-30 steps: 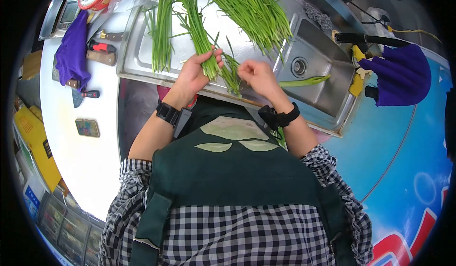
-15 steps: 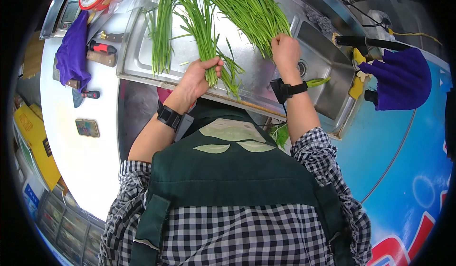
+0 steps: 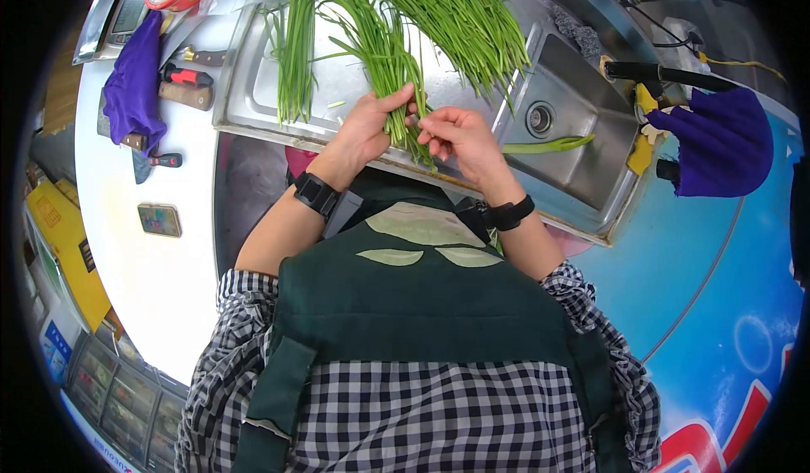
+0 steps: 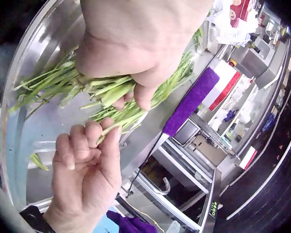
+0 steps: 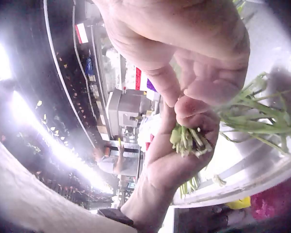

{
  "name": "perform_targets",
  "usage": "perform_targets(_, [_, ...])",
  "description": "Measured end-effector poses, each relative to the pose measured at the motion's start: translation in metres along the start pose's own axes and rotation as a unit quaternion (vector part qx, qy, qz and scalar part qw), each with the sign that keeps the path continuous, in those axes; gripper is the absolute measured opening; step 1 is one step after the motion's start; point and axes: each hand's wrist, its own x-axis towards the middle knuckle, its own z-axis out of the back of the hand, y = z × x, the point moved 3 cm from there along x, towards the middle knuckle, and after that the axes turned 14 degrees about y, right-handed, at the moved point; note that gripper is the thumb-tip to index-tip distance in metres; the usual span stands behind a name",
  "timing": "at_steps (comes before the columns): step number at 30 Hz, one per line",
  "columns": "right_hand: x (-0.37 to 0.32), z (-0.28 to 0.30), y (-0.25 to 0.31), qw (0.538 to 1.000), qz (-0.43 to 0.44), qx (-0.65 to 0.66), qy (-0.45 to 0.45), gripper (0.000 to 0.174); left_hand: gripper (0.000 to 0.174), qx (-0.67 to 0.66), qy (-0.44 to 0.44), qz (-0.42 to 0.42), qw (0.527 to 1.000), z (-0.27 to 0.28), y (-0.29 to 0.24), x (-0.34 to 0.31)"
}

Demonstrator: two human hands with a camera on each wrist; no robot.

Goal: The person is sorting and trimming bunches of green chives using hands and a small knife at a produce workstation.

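My left hand (image 3: pixel 367 127) grips a bunch of garlic chives (image 3: pixel 384 64) near its stem ends, at the front edge of the steel drainboard. Those pale ends (image 5: pixel 191 141) poke out of the fist in the right wrist view. Close beside it, my right hand (image 3: pixel 467 142) pinches a chive stalk (image 4: pixel 105 131) between thumb and forefinger, as the left wrist view shows. Several loose, limp chives (image 5: pixel 262 119) trail below the hands. A large pile of chives (image 3: pixel 460 30) lies farther back, and a narrower bundle (image 3: pixel 295 59) lies to the left.
Right of the drainboard is a sink basin (image 3: pixel 582 106) with a long green leaf (image 3: pixel 553 145) across its near side. Knives (image 3: pixel 186 95), a purple cloth (image 3: pixel 135 85) and a phone (image 3: pixel 159 220) lie on the white counter. Another purple cloth (image 3: pixel 726 144) hangs at the right.
My right hand went from beside the bunch to the large pile's near end, then came back to the left hand with a stalk. The left hand kept its grip on the bunch.
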Motion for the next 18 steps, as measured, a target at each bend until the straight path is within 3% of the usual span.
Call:
perform_targets(8, [0.012, -0.001, -0.006, 0.986, -0.021, -0.166, -0.031, 0.018, 0.016, 0.053, -0.023, -0.001, 0.998, -0.004, -0.002, -0.008])
perform_targets(10, [0.016, 0.0, -0.002, 0.923, 0.147, -0.332, -0.125, 0.022, 0.015, 0.078, -0.034, -0.004, 0.996, 0.002, -0.001, -0.007])
perform_targets(13, [0.015, -0.009, 0.009, 0.889, 0.181, -0.386, -0.168, 0.025, 0.014, 0.067, -0.056, -0.017, 0.996, 0.003, 0.001, -0.008])
perform_targets(17, [0.025, -0.01, 0.003, 0.891, 0.164, -0.393, -0.158, 0.022, 0.013, 0.053, -0.054, -0.009, 0.997, 0.009, 0.003, -0.006])
perform_targets(18, [0.029, -0.008, -0.002, 0.916, 0.155, -0.343, -0.136, 0.021, 0.013, 0.055, -0.057, -0.007, 0.997, 0.009, 0.002, -0.008])
